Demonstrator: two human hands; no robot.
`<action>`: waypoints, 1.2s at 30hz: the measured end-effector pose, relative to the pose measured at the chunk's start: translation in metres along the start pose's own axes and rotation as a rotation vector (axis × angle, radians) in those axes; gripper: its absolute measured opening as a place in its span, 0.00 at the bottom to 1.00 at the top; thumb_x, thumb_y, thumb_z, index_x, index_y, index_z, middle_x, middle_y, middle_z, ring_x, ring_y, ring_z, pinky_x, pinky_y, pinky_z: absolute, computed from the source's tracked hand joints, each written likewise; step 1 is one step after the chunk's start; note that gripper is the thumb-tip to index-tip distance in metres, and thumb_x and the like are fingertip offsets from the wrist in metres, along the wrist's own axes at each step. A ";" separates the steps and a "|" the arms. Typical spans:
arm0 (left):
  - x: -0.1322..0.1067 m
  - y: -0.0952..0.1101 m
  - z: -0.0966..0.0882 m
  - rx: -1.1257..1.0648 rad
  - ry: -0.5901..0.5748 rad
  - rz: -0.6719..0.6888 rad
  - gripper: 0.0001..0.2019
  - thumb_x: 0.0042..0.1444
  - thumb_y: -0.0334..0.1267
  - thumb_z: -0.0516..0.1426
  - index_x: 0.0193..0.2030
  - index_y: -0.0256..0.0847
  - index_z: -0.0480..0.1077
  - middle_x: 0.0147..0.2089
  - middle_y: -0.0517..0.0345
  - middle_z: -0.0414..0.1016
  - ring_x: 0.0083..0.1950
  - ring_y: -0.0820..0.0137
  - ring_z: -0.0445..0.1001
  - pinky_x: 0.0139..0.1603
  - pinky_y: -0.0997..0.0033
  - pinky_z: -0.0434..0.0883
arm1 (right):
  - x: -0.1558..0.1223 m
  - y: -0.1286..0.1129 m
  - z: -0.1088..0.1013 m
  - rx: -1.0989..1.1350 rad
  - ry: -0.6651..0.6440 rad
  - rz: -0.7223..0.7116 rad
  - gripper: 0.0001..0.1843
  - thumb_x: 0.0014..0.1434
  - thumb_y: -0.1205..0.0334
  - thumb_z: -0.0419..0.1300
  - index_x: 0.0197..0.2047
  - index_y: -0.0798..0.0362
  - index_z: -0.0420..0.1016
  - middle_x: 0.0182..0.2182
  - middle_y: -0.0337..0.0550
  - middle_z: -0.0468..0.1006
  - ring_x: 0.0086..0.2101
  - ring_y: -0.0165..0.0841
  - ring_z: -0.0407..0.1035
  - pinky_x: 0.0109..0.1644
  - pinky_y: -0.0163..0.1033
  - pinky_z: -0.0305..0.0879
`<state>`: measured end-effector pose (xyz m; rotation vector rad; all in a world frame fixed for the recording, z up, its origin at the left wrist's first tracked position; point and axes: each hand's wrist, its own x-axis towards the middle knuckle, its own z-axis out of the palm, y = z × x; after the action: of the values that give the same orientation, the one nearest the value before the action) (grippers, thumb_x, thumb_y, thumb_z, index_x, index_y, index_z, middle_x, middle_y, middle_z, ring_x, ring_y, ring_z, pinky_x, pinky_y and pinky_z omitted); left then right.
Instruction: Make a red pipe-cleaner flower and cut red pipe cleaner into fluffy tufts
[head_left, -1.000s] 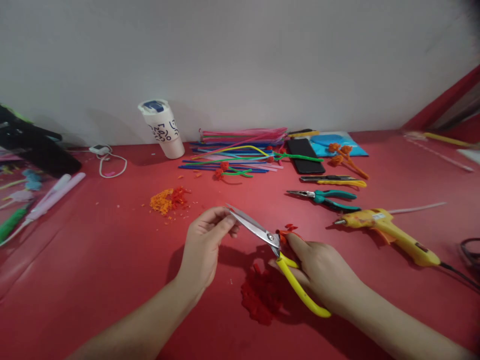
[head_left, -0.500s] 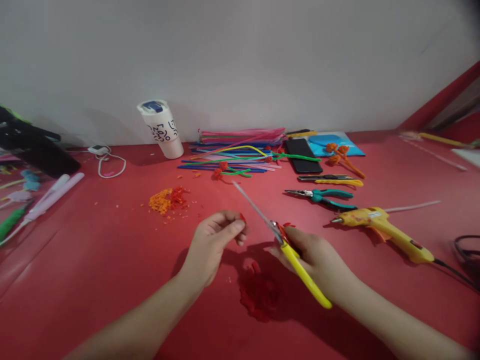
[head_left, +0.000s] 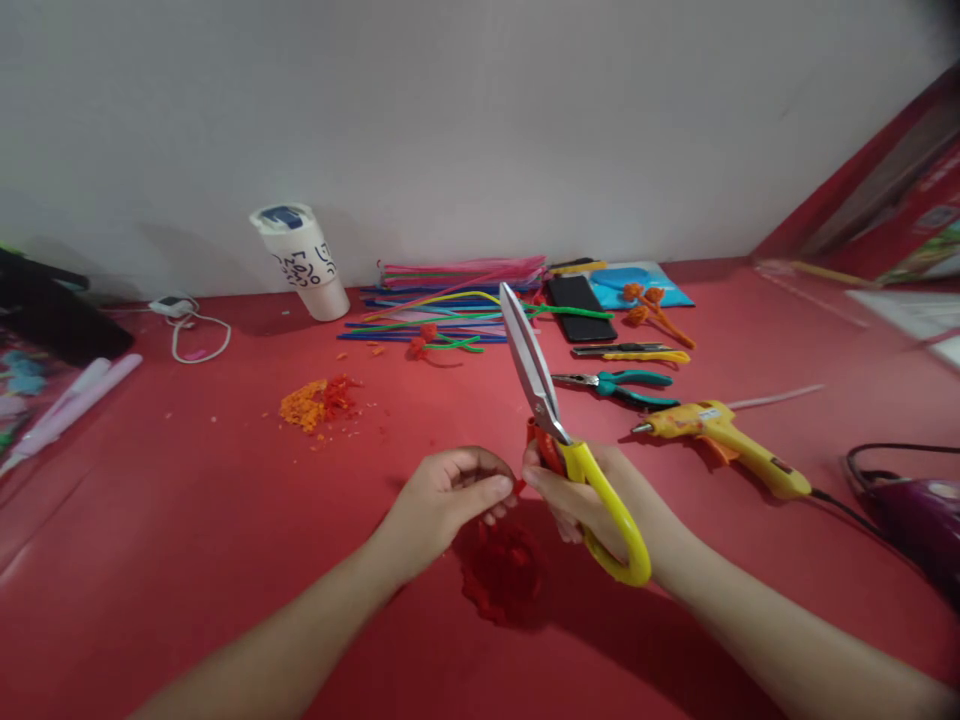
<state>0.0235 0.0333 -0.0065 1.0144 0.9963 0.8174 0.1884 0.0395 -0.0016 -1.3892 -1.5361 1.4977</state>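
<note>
My right hand (head_left: 592, 500) grips the yellow-handled scissors (head_left: 559, 430), blades together and pointing up and away, and also pinches a small red-orange piece (head_left: 541, 447) by the pivot. My left hand (head_left: 450, 495) is curled in a pinch right beside it, fingertips almost touching my right thumb, with a tiny red bit at the tips. Just below both hands a heap of red fluff (head_left: 504, 578) lies on the red table (head_left: 225, 560).
A yellow glue gun (head_left: 724, 442), teal pliers (head_left: 622, 384), a yellow cutter (head_left: 630, 352), a black phone (head_left: 581, 307) and several pipe cleaners (head_left: 450, 305) lie behind. A white cup (head_left: 300, 262) stands by the wall. Orange and red trimmings (head_left: 315, 400) sit at the left.
The scissors swung from pointing left across the table to pointing upward and away. My two hands came together above the red fluff. The view shifted slightly right.
</note>
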 end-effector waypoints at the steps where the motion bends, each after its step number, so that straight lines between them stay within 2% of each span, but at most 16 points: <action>1: 0.000 0.000 0.001 0.050 0.034 0.027 0.06 0.45 0.36 0.59 0.29 0.36 0.71 0.24 0.61 0.70 0.26 0.76 0.66 0.29 0.76 0.63 | 0.000 -0.003 0.001 -0.021 0.017 0.016 0.10 0.49 0.55 0.56 0.27 0.52 0.61 0.11 0.26 0.57 0.12 0.22 0.53 0.15 0.28 0.50; 4: 0.000 -0.002 0.004 0.190 0.099 0.079 0.04 0.42 0.34 0.60 0.27 0.37 0.71 0.24 0.62 0.69 0.26 0.75 0.65 0.29 0.75 0.63 | 0.000 -0.006 0.004 -0.041 0.031 0.024 0.09 0.47 0.57 0.55 0.25 0.51 0.60 0.14 0.27 0.56 0.13 0.21 0.52 0.15 0.28 0.50; 7: 0.001 -0.002 0.006 0.206 0.108 0.078 0.02 0.41 0.32 0.59 0.24 0.37 0.71 0.23 0.62 0.69 0.25 0.75 0.65 0.28 0.75 0.62 | 0.002 -0.002 0.003 -0.129 0.049 -0.032 0.10 0.48 0.55 0.54 0.24 0.51 0.59 0.16 0.29 0.56 0.14 0.22 0.52 0.17 0.29 0.50; 11: 0.003 0.000 0.000 0.006 0.189 0.057 0.02 0.41 0.31 0.60 0.23 0.37 0.70 0.19 0.64 0.68 0.21 0.78 0.63 0.25 0.77 0.61 | 0.003 0.002 -0.007 -0.405 0.071 -0.159 0.13 0.50 0.51 0.55 0.25 0.52 0.60 0.18 0.32 0.59 0.19 0.25 0.54 0.21 0.31 0.50; 15: 0.005 0.003 -0.009 -0.241 0.325 0.121 0.04 0.39 0.30 0.61 0.24 0.36 0.70 0.19 0.64 0.69 0.21 0.79 0.65 0.24 0.79 0.62 | -0.001 0.003 -0.015 -0.773 0.083 -0.185 0.15 0.50 0.48 0.55 0.28 0.51 0.58 0.18 0.33 0.65 0.19 0.27 0.58 0.22 0.32 0.48; 21: 0.007 0.004 -0.017 -0.387 0.379 0.190 0.03 0.41 0.28 0.61 0.25 0.36 0.70 0.24 0.61 0.72 0.24 0.79 0.68 0.26 0.80 0.64 | -0.004 0.014 -0.013 -1.136 0.065 -0.222 0.17 0.57 0.46 0.47 0.34 0.52 0.60 0.22 0.43 0.74 0.20 0.36 0.68 0.22 0.34 0.44; 26: 0.006 0.005 -0.018 -0.420 0.436 0.235 0.02 0.43 0.28 0.61 0.25 0.37 0.71 0.23 0.64 0.71 0.23 0.80 0.68 0.26 0.81 0.64 | -0.003 0.023 -0.011 -1.225 0.067 -0.328 0.19 0.59 0.46 0.44 0.34 0.54 0.62 0.19 0.44 0.74 0.20 0.38 0.69 0.22 0.36 0.45; 36: 0.003 0.008 -0.014 -0.436 0.432 0.282 0.03 0.45 0.27 0.59 0.25 0.37 0.71 0.24 0.63 0.71 0.24 0.80 0.68 0.28 0.81 0.65 | -0.004 0.027 -0.009 -1.245 0.158 -0.487 0.22 0.61 0.45 0.39 0.31 0.54 0.62 0.15 0.42 0.71 0.16 0.37 0.68 0.19 0.35 0.44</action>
<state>0.0108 0.0424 -0.0028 0.6158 0.9825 1.4610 0.2047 0.0341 -0.0240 -1.4374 -2.5792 0.0120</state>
